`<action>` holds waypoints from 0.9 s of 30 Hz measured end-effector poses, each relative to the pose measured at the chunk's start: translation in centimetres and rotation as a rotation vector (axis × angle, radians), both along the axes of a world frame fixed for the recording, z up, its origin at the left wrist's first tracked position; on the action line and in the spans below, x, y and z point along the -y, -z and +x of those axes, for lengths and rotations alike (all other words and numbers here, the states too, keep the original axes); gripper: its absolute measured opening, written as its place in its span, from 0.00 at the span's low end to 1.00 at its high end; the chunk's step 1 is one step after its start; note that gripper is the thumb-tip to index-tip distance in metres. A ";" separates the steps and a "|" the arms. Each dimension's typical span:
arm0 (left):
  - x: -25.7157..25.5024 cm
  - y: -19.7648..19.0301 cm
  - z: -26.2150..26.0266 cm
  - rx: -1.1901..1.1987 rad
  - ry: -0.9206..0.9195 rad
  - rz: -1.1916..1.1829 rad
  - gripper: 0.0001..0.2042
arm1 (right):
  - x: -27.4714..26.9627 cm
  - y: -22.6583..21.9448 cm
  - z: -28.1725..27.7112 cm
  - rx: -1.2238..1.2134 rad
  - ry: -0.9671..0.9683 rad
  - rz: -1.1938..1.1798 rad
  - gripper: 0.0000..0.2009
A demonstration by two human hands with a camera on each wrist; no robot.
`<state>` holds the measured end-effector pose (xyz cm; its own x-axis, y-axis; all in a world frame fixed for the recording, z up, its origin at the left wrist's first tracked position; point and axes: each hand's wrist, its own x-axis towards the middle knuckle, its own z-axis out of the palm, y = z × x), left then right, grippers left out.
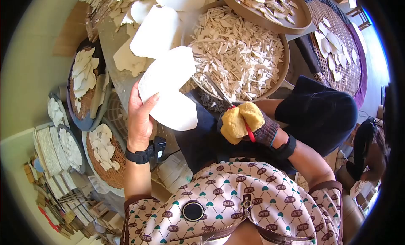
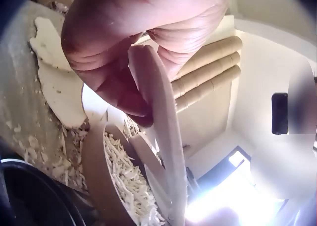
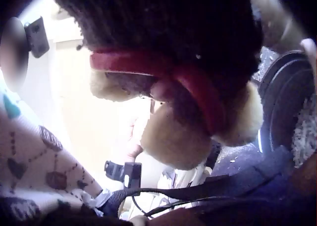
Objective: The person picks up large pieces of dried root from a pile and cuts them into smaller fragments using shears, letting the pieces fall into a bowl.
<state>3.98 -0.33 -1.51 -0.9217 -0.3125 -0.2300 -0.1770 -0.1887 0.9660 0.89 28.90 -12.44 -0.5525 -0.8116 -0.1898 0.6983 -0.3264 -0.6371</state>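
Note:
My bare left hand (image 1: 141, 112) pinches a flat white slab (image 1: 175, 110) between thumb and fingers, raised in front of the lap. In the left wrist view the slab (image 2: 166, 132) shows edge-on, pale and slightly curved. My right hand (image 1: 251, 125) wears a dark knit glove with thick yellow padding about the fingers. It grips scissors by red handles (image 1: 249, 131); their metal blades (image 1: 220, 91) point up and left toward a wide basin. The right wrist view shows the red handles (image 3: 203, 99) between dark glove and yellow pads (image 3: 176, 137). Blades and slab stand apart.
The round basin (image 1: 287, 63) beyond the hands holds many cut white strips. A shallow tray (image 1: 306, 21) of pieces overlaps its far rim. More white slabs (image 1: 154, 32) pile up at the far left. Woven trays (image 1: 118, 169) with pieces stand left; another (image 1: 346, 76) lies right.

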 end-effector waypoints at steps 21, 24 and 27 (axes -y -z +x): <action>14.6 -3.9 0.2 -0.191 -0.414 -0.088 0.17 | 1.1 1.9 0.0 -0.442 -0.250 0.296 0.14; 12.6 -0.6 -1.4 -0.075 -0.344 -0.007 0.13 | 1.1 2.4 0.5 -0.243 -0.225 0.278 0.14; 12.3 3.7 -2.3 0.083 -0.285 0.073 0.13 | 0.7 0.6 0.3 -0.001 -0.186 0.154 0.14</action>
